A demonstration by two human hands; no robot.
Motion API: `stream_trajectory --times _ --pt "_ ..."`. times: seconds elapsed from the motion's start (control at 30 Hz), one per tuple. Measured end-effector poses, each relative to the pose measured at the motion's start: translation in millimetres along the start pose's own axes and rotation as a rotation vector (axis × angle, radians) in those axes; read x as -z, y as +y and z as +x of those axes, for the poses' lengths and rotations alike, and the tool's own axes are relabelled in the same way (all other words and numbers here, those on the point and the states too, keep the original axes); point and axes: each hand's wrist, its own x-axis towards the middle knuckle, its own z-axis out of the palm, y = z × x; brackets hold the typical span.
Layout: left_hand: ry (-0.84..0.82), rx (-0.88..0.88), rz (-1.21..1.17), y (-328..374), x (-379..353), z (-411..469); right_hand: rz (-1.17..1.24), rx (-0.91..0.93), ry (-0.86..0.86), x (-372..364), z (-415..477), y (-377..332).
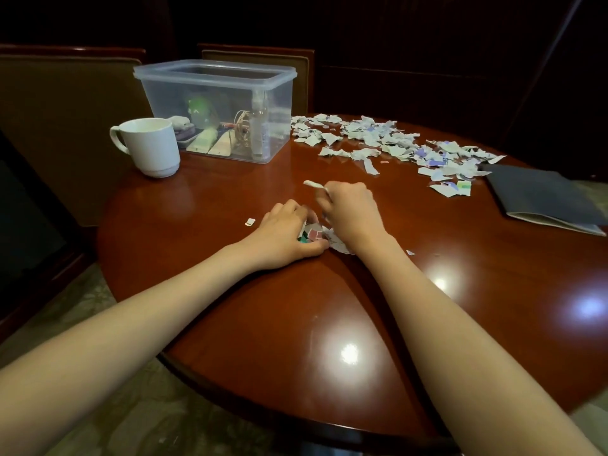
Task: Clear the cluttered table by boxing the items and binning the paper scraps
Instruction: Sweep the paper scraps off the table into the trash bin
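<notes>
On the round wooden table (pixel 230 291), my left hand (pixel 289 228) and my right hand (pixel 348 209) close together around a small bunch of paper scraps (pixel 316 235) at the table's middle. A white scrap (pixel 312 184) sticks out past my right hand's fingers. Many more torn scraps (pixel 394 143) lie spread across the far right of the table. A clear plastic box (pixel 217 106) stands open at the back left, with several small items inside.
A white mug (pixel 148 146) stands left of the box. A dark folder (pixel 543 195) lies at the right edge. One small scrap (pixel 250 221) lies left of my hands, another (pixel 410 252) to the right. Chairs stand behind the table.
</notes>
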Motion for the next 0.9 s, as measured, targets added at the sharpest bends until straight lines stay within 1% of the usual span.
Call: stream_trajectory --times 0.07,0.13,0.23,0.33,0.5,0.67,0.9 --pt "0.001 -0.062 -0.005 7 -2 0 0.010 -0.050 0.031 3 -3 8" --pt "0.010 -0.110 -0.011 10 -2 -1 -0.003 -0.096 0.022 7 -6 13" --pt "0.022 -0.119 0.042 14 1 -1 -0.023 -0.131 0.000 12 -12 19" --pt "0.026 -0.131 0.095 19 6 2 -0.025 -0.147 0.015 16 -18 26" --pt "0.067 -0.054 0.047 27 21 11 -0.044 -0.204 0.012 26 -27 36" --pt "0.066 -0.012 0.019 39 25 21 -0.060 -0.239 -0.010 35 -35 44" --pt "0.065 0.002 -0.076 60 22 33 -0.067 -0.310 0.002 53 -48 64"
